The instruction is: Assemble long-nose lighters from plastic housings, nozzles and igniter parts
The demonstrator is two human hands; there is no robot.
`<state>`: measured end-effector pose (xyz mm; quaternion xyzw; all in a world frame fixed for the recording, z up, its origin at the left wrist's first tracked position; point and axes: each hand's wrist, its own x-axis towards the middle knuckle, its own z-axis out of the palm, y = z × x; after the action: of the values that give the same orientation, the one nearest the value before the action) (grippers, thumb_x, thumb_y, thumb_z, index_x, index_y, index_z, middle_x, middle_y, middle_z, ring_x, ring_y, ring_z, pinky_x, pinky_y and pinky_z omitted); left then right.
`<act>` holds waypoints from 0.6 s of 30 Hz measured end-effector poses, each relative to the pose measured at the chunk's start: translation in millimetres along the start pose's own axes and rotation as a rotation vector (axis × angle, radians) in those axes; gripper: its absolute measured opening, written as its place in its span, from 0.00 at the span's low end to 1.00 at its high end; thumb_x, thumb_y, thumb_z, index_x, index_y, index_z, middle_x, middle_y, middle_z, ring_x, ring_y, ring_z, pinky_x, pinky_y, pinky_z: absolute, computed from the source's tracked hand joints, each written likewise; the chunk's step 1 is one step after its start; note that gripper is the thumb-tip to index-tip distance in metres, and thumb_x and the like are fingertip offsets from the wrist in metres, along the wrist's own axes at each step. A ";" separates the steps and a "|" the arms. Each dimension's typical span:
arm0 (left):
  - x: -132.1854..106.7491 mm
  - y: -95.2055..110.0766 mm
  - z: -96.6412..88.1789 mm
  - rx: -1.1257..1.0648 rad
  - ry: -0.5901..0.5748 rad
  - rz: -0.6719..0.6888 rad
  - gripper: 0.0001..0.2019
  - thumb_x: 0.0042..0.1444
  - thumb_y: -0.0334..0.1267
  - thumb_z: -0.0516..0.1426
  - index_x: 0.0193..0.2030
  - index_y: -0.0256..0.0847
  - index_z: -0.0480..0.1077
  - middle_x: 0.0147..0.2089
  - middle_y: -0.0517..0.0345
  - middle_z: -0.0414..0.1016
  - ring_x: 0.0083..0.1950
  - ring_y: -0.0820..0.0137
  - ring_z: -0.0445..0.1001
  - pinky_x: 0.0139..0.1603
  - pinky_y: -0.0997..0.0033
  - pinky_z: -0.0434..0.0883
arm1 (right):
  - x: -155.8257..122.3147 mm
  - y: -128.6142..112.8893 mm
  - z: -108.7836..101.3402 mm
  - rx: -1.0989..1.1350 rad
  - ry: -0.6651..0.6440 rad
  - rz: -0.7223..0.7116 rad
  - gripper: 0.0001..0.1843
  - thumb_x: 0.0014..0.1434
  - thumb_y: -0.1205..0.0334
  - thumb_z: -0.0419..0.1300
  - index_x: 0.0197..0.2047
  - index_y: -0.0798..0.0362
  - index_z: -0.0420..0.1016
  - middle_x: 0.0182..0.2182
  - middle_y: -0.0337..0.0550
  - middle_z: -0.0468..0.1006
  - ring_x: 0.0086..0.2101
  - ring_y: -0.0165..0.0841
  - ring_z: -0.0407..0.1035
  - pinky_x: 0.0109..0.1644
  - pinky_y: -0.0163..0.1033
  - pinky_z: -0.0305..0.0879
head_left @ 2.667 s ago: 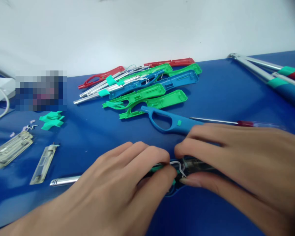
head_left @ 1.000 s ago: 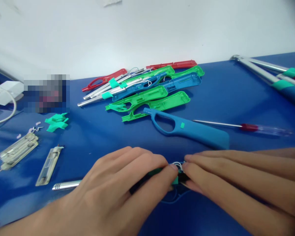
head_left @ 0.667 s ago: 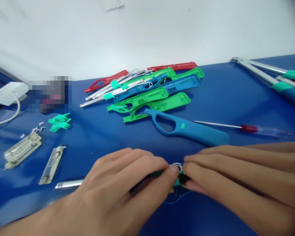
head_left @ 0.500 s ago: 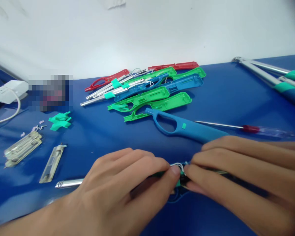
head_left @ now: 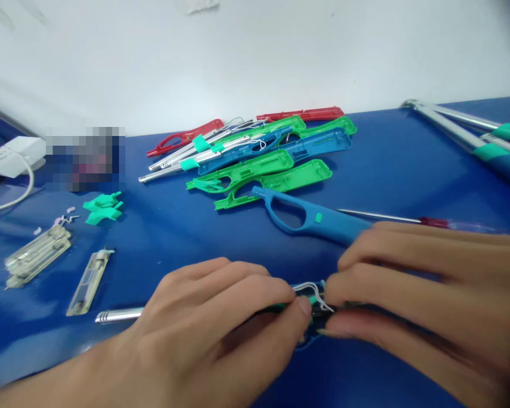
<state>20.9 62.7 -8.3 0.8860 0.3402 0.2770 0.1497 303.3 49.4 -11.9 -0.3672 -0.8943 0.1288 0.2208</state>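
Both my hands rest on a half-built blue lighter (head_left: 308,334) lying on the blue table (head_left: 174,238). My left hand (head_left: 212,323) is closed over its front part, thumb and fingers pinching near a green piece and a thin white wire (head_left: 314,292). The lighter's metal nozzle (head_left: 117,315) sticks out to the left of that hand. My right hand (head_left: 420,300) is closed over the rear part, fingertips meeting the left hand's at the wire. Most of the lighter is hidden under both hands.
A finished blue lighter body (head_left: 310,218) and a red-handled screwdriver (head_left: 425,221) lie just behind my hands. Farther back is a pile of green, blue and red shells (head_left: 259,158) with metal tubes. Clear fuel tanks (head_left: 38,255) and teal parts (head_left: 102,207) sit left.
My right hand has lifted and arched its fingers, shifting slightly right; the white wire shows more between the fingertips. My left hand has stayed in place.
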 end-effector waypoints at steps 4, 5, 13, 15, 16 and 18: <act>2.8 -4.4 -14.0 -0.003 -0.157 0.111 0.12 0.80 0.33 0.55 0.52 0.52 0.80 0.45 0.70 0.91 0.39 0.68 0.89 0.37 0.67 0.79 | 7.7 -0.1 -3.8 0.015 -0.010 0.006 0.15 0.87 0.52 0.54 0.50 0.41 0.81 0.42 0.32 0.86 0.37 0.31 0.81 0.35 0.44 0.67; 3.4 -5.3 -15.9 0.005 -0.183 0.102 0.12 0.78 0.32 0.56 0.50 0.52 0.81 0.45 0.70 0.90 0.39 0.68 0.88 0.37 0.67 0.78 | 8.1 -0.4 -3.6 0.028 -0.012 0.013 0.15 0.87 0.50 0.54 0.50 0.41 0.81 0.43 0.31 0.86 0.37 0.30 0.81 0.35 0.43 0.67; 2.9 -0.3 -8.5 -0.075 -0.097 -0.052 0.08 0.75 0.32 0.60 0.47 0.50 0.80 0.39 0.73 0.88 0.32 0.74 0.85 0.35 0.72 0.78 | 3.9 1.8 -0.3 -0.009 0.024 -0.001 0.16 0.87 0.48 0.55 0.49 0.40 0.82 0.44 0.28 0.88 0.38 0.27 0.81 0.37 0.43 0.66; 2.0 1.2 -4.9 -0.114 -0.048 -0.105 0.07 0.76 0.34 0.61 0.46 0.50 0.79 0.36 0.73 0.86 0.31 0.75 0.84 0.34 0.73 0.78 | 2.5 3.8 -0.1 -0.013 -0.001 0.008 0.15 0.87 0.48 0.56 0.49 0.39 0.82 0.45 0.28 0.88 0.39 0.27 0.82 0.37 0.43 0.67; 1.5 1.7 -3.3 -0.116 -0.025 -0.118 0.06 0.76 0.35 0.61 0.45 0.50 0.79 0.35 0.73 0.86 0.31 0.74 0.84 0.34 0.73 0.79 | 1.6 4.9 -0.2 -0.014 -0.008 0.007 0.13 0.86 0.50 0.57 0.50 0.38 0.82 0.45 0.27 0.88 0.39 0.28 0.82 0.37 0.43 0.68; 0.5 2.8 -0.9 -0.102 0.013 -0.117 0.07 0.77 0.37 0.61 0.44 0.51 0.79 0.34 0.72 0.86 0.31 0.73 0.84 0.35 0.73 0.80 | -0.1 7.1 -1.3 -0.020 -0.007 0.002 0.11 0.82 0.53 0.58 0.51 0.36 0.83 0.46 0.27 0.89 0.39 0.30 0.83 0.38 0.44 0.70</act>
<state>22.1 61.1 -6.2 0.8539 0.3781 0.2906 0.2084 308.3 54.4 -13.5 -0.3699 -0.8959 0.1212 0.2140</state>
